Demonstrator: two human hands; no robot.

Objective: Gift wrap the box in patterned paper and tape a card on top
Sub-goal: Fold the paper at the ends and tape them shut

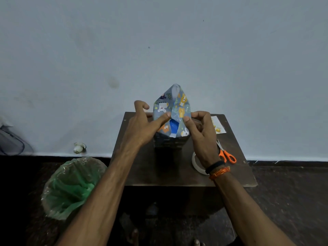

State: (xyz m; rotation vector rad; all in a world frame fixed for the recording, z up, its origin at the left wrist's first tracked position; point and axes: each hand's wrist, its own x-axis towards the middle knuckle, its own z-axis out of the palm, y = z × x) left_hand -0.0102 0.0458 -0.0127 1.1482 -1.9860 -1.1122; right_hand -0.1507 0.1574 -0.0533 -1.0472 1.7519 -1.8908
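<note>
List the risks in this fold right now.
1. The side flaps of the paper do not meet: blue box shows in the gap, and may stay exposed once folded.
2. The left hand only presses a flap and the right hand pinches the other; both could spring open before tape is reached.
3. The box stands on end and might tip.

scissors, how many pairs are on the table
1. The orange-handled scissors lie on the table near its right edge, just right of the right hand. The hands and box may hide others.
</note>
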